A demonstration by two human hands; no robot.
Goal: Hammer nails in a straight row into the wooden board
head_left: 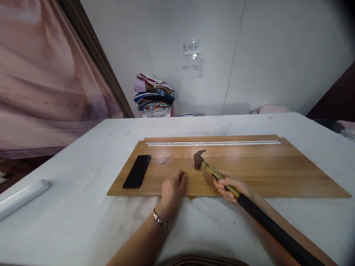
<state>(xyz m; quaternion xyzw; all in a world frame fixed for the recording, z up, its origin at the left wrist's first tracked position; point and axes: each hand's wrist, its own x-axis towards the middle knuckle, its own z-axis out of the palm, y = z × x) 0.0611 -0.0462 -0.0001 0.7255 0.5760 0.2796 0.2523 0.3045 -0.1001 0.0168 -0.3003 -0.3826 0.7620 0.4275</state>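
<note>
In my right hand [229, 186] is a claw hammer [255, 210], gripped partway up its yellow and black handle. Its rusty head [198, 161] is over the wooden board [263, 177], close to a row of small dark dots; I cannot tell whether these are nail heads or holes. My left hand [172, 187] rests closed on the board's near part, left of the hammer head, with a metal band on its wrist. Whatever its curled fingers hold, if anything, is hidden. A small pile of nails [165, 160] lies on the board beyond that hand.
A black phone [137, 171] lies on the board's left end. Two white measuring strips [213, 143] run along its far side. The board is on a white table [83, 159], with a white rounded bar [24, 197] at the left. Folded cloths [154, 96] are stacked by the wall.
</note>
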